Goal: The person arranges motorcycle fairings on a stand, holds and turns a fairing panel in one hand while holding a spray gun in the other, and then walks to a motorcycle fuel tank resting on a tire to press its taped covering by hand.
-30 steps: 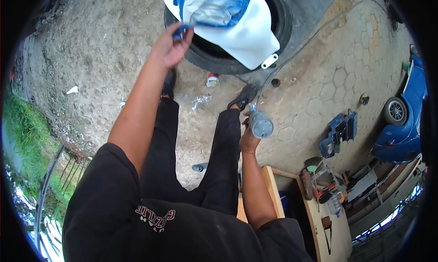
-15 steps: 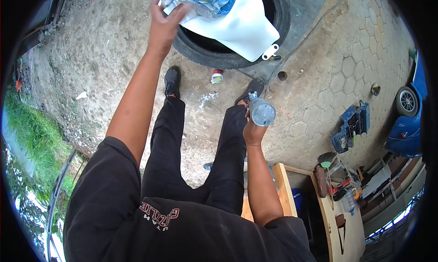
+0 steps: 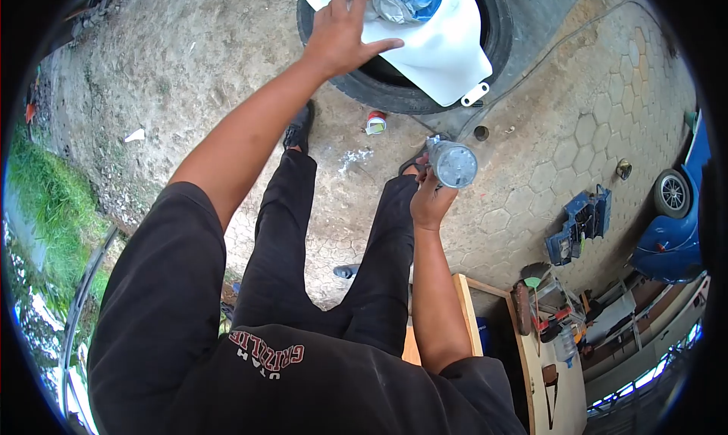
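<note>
My left hand (image 3: 340, 37) is open, with fingers spread over a crumpled blue and silver plastic sheet (image 3: 409, 1) and the thumb stretched out above a white panel (image 3: 457, 52). That panel has a curved edge and a slotted tab at its near corner. It rests on a large black tyre (image 3: 379, 94) lying flat on the ground. My right hand (image 3: 434, 204) is wrapped round what looks like a spray gun (image 3: 456, 166). Its clear round cup faces me and a silvery part points forward; the grip is mostly hidden.
A small red and white can (image 3: 376, 122) and a dark round tin (image 3: 481, 133) stand on the ground near my feet. To the right are an open blue toolbox (image 3: 580, 223), a blue vehicle (image 3: 671, 238) and a wooden bench (image 3: 557, 359). A cable (image 3: 550, 48) runs past the tyre.
My left hand has shifted right and its fingers have spread out beside the plastic sheet. My right hand has moved slightly up and right with the spray gun. The view has shifted too.
</note>
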Tool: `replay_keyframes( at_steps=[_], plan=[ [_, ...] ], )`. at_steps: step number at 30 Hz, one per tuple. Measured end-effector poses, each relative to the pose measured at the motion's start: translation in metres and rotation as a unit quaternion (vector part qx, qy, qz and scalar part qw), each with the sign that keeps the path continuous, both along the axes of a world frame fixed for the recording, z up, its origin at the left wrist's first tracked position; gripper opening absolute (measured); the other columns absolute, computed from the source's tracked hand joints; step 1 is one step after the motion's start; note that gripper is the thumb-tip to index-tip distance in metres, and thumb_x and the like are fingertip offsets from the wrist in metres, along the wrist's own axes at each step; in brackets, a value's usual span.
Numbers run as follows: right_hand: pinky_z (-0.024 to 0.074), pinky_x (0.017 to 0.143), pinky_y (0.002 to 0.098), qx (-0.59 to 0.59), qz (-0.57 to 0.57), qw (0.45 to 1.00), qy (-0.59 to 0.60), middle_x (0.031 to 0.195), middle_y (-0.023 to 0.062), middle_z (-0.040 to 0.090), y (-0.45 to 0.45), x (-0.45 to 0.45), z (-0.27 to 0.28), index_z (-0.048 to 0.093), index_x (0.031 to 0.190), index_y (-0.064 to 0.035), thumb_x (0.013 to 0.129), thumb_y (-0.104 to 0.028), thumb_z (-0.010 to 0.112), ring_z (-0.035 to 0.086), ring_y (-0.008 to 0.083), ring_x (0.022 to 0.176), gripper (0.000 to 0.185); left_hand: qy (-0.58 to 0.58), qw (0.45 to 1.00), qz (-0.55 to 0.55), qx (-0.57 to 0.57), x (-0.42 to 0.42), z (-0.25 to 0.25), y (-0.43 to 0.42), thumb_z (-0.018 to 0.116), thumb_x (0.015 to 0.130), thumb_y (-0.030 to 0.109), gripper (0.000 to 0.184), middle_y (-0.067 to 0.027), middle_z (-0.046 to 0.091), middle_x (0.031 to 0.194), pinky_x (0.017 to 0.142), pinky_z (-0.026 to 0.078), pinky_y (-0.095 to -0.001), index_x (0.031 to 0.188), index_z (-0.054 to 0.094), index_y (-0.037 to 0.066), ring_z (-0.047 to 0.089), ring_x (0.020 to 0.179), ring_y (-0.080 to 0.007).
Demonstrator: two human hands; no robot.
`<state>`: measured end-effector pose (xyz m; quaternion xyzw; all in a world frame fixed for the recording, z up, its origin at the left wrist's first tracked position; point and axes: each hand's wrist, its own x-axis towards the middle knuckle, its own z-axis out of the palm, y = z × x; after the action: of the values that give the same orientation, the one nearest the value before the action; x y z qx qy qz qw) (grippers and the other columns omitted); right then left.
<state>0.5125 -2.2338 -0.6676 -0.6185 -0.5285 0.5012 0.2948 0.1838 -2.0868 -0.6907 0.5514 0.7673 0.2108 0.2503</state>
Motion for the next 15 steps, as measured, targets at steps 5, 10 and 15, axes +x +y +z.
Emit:
replay_keyframes(
  at_steps=[5, 10, 15],
  plan=[
    [0.0452, 0.066, 0.0280, 0.022, 0.027, 0.999, -0.011, 0.106, 0.0103, 0.077, -0.006, 0.006, -0.005, 0.072, 0.119, 0.0054, 0.114, -0.003, 0.048, 0.060, 0.0110, 0.075, 0.025, 0.063, 0.995, 0.071, 0.024, 0.037, -0.027, 0.008, 0.091, 0.085, 0.069, 0.122, -0.0373, 0.039, 0.168, 0.129, 0.034, -0.0654, 0.176, 0.031, 0.013, 0.033, 0.162, -0.0575],
    [0.0455, 0.066, 0.0279, 0.025, 0.021, 0.999, -0.006, 0.106, 0.0105, 0.076, -0.004, 0.019, -0.003, 0.071, 0.118, 0.0049, 0.111, 0.001, 0.046, 0.060, 0.0113, 0.075, 0.026, 0.050, 0.996, 0.077, -0.015, 0.039, -0.039, 0.008, 0.093, 0.083, 0.069, 0.128, -0.0377, 0.039, 0.166, 0.129, 0.034, -0.0663, 0.179, 0.026, 0.014, 0.033, 0.160, -0.0586],
    [0.0465, 0.067, 0.0277, 0.019, 0.004, 1.000, 0.016, 0.109, 0.0112, 0.076, 0.000, 0.036, -0.007, 0.070, 0.118, 0.0045, 0.110, 0.002, 0.046, 0.061, 0.0114, 0.077, 0.026, 0.079, 0.996, 0.038, 0.001, 0.031, -0.046, 0.009, 0.100, 0.074, 0.067, 0.142, -0.0372, 0.037, 0.167, 0.127, 0.034, -0.0687, 0.180, 0.020, 0.014, 0.034, 0.159, -0.0611]
  ],
)
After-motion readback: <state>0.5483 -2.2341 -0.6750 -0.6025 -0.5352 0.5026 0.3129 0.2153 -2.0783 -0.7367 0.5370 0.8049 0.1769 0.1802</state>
